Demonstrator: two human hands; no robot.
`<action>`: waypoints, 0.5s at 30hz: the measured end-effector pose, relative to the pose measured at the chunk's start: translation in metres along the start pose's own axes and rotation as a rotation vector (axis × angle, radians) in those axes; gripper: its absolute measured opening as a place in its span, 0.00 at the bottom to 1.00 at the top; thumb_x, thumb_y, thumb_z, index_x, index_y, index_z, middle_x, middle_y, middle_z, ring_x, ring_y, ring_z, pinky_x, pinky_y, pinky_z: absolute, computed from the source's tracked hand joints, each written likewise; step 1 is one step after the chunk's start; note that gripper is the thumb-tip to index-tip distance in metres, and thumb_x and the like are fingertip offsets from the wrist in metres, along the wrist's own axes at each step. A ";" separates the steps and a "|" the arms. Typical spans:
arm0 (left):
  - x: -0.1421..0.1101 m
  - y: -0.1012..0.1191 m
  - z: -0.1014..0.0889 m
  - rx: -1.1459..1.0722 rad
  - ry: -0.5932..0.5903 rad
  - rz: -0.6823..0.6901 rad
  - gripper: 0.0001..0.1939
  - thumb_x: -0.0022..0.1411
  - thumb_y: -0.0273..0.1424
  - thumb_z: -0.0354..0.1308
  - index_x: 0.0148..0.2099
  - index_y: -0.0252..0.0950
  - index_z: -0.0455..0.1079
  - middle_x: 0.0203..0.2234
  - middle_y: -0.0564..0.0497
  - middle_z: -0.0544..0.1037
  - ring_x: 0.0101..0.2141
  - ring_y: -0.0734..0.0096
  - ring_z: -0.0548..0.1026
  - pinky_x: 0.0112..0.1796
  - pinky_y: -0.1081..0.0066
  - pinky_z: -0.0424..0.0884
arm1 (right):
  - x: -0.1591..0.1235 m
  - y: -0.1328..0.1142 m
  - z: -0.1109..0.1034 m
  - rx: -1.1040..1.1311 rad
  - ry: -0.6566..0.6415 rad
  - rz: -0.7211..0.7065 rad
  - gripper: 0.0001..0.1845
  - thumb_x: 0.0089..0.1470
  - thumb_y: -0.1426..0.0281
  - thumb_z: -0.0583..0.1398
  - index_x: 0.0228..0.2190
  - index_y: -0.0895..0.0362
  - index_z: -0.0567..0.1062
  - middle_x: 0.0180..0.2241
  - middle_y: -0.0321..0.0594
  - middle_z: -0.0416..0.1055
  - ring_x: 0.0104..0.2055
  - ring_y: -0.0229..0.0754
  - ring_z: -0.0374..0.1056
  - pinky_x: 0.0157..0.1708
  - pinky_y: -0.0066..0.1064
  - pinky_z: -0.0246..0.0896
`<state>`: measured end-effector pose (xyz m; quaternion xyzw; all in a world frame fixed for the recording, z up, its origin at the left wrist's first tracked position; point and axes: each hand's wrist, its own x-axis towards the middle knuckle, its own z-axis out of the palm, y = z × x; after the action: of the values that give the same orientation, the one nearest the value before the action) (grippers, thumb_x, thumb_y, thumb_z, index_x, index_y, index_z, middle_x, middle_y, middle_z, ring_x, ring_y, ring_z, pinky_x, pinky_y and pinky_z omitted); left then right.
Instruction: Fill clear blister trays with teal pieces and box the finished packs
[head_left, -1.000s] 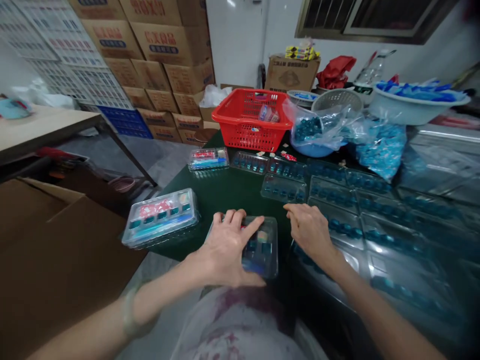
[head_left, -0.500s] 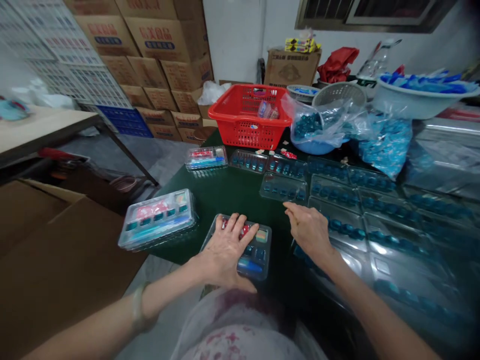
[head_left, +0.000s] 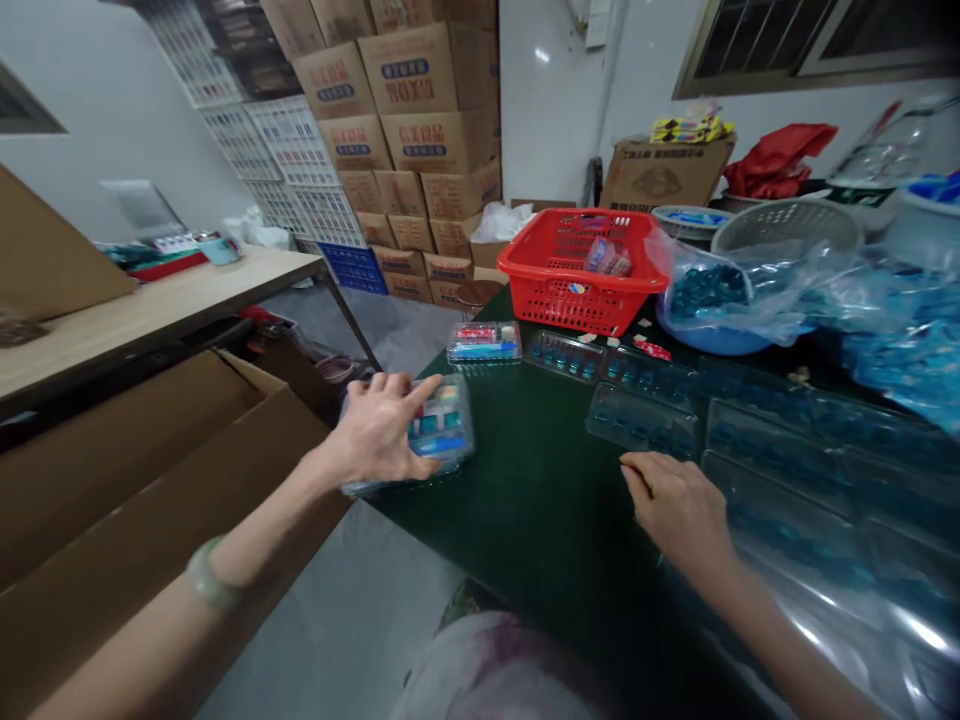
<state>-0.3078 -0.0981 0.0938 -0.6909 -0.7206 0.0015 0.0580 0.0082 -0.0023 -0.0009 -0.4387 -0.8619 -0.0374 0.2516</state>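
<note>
My left hand (head_left: 382, 430) spans a clear plastic box (head_left: 444, 425), with fingers over its far edge and thumb at the near side. Blue pieces, a blue pen-like item and a pale striped block show inside. The box is at the stack of similar boxes (head_left: 360, 488) by the table's left edge, mostly hidden beneath it. My right hand (head_left: 675, 500) is closed, thumb against the fingers, above the green table (head_left: 525, 500). Whatever it may hold is hidden. Just beyond it lies a clear tray (head_left: 641, 418) with a row of blue pieces.
More filled trays (head_left: 787, 500) cover the table's right side. A smaller box stack (head_left: 485, 342) sits before a red basket (head_left: 577, 295). Behind the trays is a blue basin (head_left: 712, 338) with a plastic bag. An open carton (head_left: 150, 470) stands at the left, below a wooden table (head_left: 262, 275).
My left hand has carried the plastic box leftward from the table's front to the left-hand stack. My right hand stays closed near the trays. The view has turned left.
</note>
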 end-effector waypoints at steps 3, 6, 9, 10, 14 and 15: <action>0.001 -0.027 0.013 0.028 -0.091 -0.055 0.46 0.42 0.51 0.55 0.61 0.40 0.48 0.41 0.40 0.63 0.42 0.47 0.60 0.40 0.54 0.54 | 0.008 -0.025 0.006 0.223 -0.081 0.059 0.10 0.54 0.70 0.53 0.28 0.55 0.74 0.28 0.35 0.74 0.27 0.38 0.67 0.28 0.29 0.56; 0.001 -0.033 0.031 0.005 -0.140 -0.033 0.48 0.42 0.56 0.54 0.61 0.40 0.47 0.43 0.39 0.62 0.42 0.48 0.60 0.39 0.58 0.55 | 0.023 -0.069 0.024 0.613 -0.253 0.093 0.11 0.53 0.72 0.52 0.30 0.54 0.74 0.26 0.35 0.74 0.25 0.36 0.67 0.25 0.26 0.57; 0.000 -0.033 0.045 0.027 -0.124 -0.028 0.52 0.39 0.60 0.53 0.62 0.40 0.45 0.45 0.39 0.62 0.43 0.48 0.59 0.39 0.59 0.55 | 0.042 -0.114 0.050 0.816 -0.402 0.153 0.14 0.51 0.73 0.51 0.37 0.57 0.74 0.28 0.39 0.74 0.25 0.35 0.68 0.26 0.25 0.60; 0.000 -0.034 0.048 0.039 -0.114 -0.023 0.53 0.39 0.61 0.52 0.62 0.40 0.45 0.45 0.39 0.61 0.43 0.48 0.59 0.39 0.59 0.55 | 0.049 -0.125 0.058 0.833 -0.434 0.175 0.15 0.51 0.74 0.52 0.39 0.58 0.74 0.28 0.40 0.74 0.25 0.35 0.68 0.26 0.25 0.60; -0.001 -0.038 0.052 0.058 -0.086 0.010 0.54 0.39 0.62 0.52 0.63 0.40 0.44 0.47 0.38 0.61 0.43 0.49 0.60 0.39 0.59 0.54 | 0.068 -0.147 0.083 0.840 -0.474 0.185 0.13 0.47 0.75 0.54 0.34 0.60 0.76 0.23 0.39 0.73 0.23 0.35 0.66 0.24 0.24 0.57; -0.002 -0.039 0.052 0.057 -0.084 0.015 0.53 0.39 0.62 0.52 0.63 0.40 0.44 0.47 0.38 0.61 0.43 0.49 0.60 0.39 0.59 0.54 | 0.070 -0.149 0.087 0.839 -0.479 0.179 0.12 0.47 0.75 0.54 0.32 0.60 0.76 0.22 0.38 0.72 0.22 0.34 0.66 0.24 0.24 0.56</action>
<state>-0.3509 -0.0973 0.0450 -0.6938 -0.7167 0.0513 0.0473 -0.1762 -0.0167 -0.0204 -0.3681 -0.7951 0.4368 0.2038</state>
